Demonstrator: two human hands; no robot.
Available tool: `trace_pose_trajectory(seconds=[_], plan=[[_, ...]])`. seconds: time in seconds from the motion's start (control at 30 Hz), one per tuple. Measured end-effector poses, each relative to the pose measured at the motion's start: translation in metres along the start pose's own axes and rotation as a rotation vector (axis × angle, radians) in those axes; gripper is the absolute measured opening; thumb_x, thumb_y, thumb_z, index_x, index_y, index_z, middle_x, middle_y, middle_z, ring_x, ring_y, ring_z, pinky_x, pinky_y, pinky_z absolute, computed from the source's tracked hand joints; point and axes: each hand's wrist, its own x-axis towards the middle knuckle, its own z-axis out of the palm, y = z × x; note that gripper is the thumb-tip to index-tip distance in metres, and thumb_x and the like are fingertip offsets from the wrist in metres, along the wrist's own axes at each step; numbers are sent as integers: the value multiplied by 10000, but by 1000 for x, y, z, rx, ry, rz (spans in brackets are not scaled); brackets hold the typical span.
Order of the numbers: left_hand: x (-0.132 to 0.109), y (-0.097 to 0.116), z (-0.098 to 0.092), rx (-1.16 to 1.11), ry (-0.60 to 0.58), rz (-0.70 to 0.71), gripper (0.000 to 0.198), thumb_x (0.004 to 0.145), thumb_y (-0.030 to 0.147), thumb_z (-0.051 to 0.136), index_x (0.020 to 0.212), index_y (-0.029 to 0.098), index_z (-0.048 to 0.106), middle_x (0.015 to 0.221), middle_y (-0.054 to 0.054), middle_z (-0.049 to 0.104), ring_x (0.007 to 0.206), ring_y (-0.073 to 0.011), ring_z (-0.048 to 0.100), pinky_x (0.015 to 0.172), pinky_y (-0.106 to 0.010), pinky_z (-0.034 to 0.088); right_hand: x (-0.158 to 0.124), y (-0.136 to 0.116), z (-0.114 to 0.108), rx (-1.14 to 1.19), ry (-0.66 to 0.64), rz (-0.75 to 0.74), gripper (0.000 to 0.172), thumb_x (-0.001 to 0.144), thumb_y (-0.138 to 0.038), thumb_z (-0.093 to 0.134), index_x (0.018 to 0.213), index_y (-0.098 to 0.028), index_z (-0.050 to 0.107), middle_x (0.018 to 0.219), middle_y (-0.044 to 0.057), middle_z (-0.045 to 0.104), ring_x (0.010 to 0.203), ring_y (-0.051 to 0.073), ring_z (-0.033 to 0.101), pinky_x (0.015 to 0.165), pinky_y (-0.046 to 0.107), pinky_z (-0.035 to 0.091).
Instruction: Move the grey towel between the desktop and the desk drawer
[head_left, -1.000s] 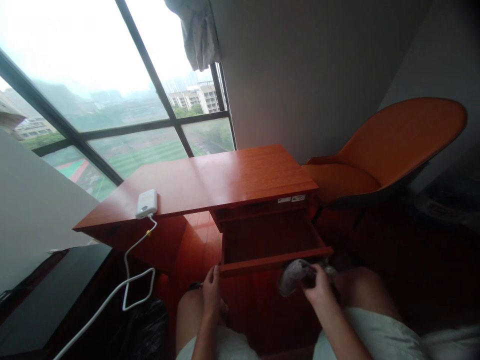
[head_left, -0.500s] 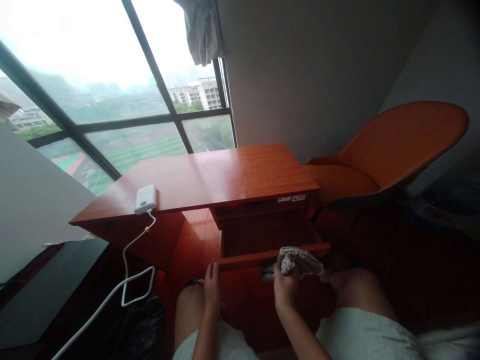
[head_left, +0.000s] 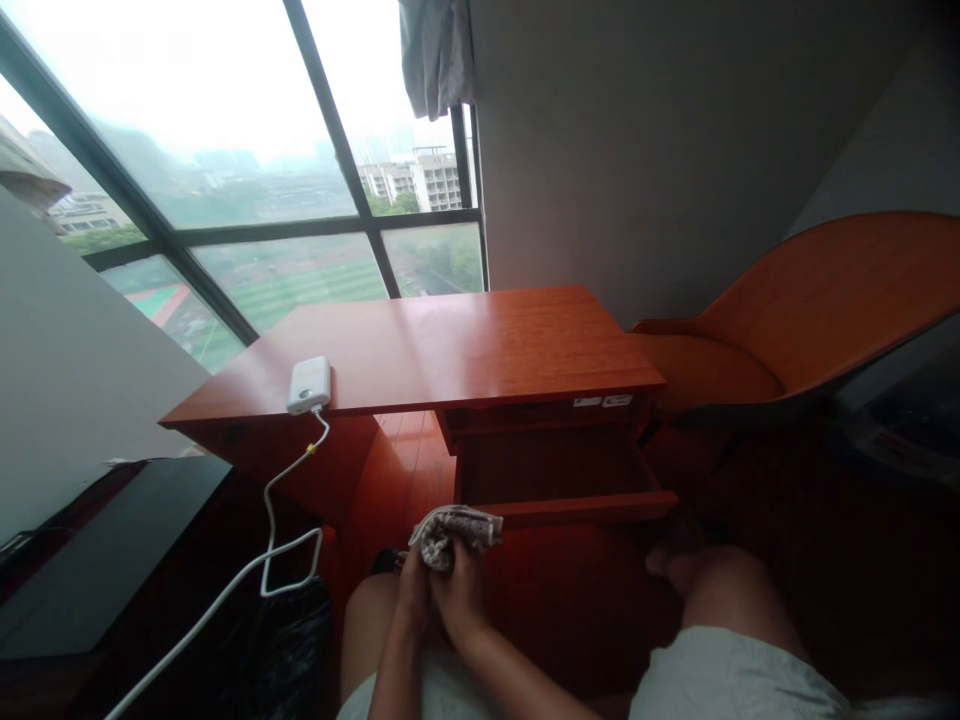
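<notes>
A crumpled grey patterned cloth (head_left: 454, 532) is bunched above my left knee, in front of the open drawer's left corner. My right hand (head_left: 459, 596) is closed on it from below. My left hand (head_left: 413, 592) is pressed against it beside the right, fingers curled round its left edge. The drawer (head_left: 570, 507) of the reddish wooden desk (head_left: 450, 352) is pulled out and looks dark inside; I cannot see its contents.
A white charger (head_left: 309, 384) lies near the desk's left front edge, its white cable (head_left: 279, 545) looping to the floor. An orange chair (head_left: 810, 320) stands at the right. A large window is behind the desk. A dark bag (head_left: 289, 640) sits by my left leg.
My right hand has carried the cloth from the right side of the drawer front leftwards to my left knee, where my left hand has joined it. The view has shifted slightly right.
</notes>
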Motion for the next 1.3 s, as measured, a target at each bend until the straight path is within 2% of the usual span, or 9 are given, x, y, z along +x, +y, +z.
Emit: trace_pose_trajectory(seconds=[0.13,0.23,0.37,0.53,0.67,0.9,1.03,1.13,1.3], plan=[[-9,-5,11,37,-185,30,445,742,551,682,949,158,715,1015,-79,740,1060,-269,656,951,-370,503,8,9,-32,91,-5,62,413,689,-260,635,1097,-203,663,1111,106,747,1018,280,690,930,436,536],[-11,-11,15,147,-183,138,519,693,536,744,1081,195,695,1223,-98,689,1270,-310,549,1060,-408,438,16,13,-68,113,73,97,400,675,-254,625,1068,-184,645,1066,107,757,957,265,703,884,407,547],[-8,-17,13,266,-182,198,577,644,460,803,1158,237,666,1366,-97,612,1369,-323,453,1130,-423,369,33,22,-138,-6,250,115,354,656,-304,617,987,-179,626,981,114,763,926,283,709,896,418,532],[-9,-18,12,340,-196,242,608,703,443,767,1261,253,618,1444,-95,547,1396,-322,418,1185,-443,289,59,40,-236,-213,450,116,468,609,-416,635,1006,-168,610,1005,159,744,973,341,682,932,485,501],[-7,-22,19,349,-205,282,611,707,432,756,1275,259,608,1481,-79,509,1430,-311,368,1206,-433,250,79,47,-282,-320,580,71,568,609,-440,621,1093,-145,595,1125,191,710,1114,365,631,1007,487,454],[17,-32,48,508,-186,395,812,655,448,779,1381,238,483,1560,-114,378,1499,-338,183,1203,-472,236,96,45,-298,-240,576,150,530,609,-447,595,1052,-156,608,1021,155,733,1012,336,669,932,452,497],[30,-26,71,658,-196,482,831,726,484,717,1431,192,389,1575,-145,318,1519,-317,74,1227,-469,119,88,58,-301,-143,550,256,450,604,-429,614,974,-174,638,954,140,749,949,327,688,857,422,527],[43,-15,88,692,-183,523,840,738,465,705,1441,170,353,1560,-157,329,1516,-308,104,1231,-435,82,83,67,-302,-25,570,335,401,617,-429,608,922,-170,642,918,133,748,894,317,698,764,406,548],[67,-5,110,708,-134,515,907,681,380,740,1456,187,309,1580,-151,287,1500,-305,173,1222,-417,141,83,69,-303,50,555,376,307,623,-418,607,839,-202,635,804,82,740,799,284,703,674,375,560]])
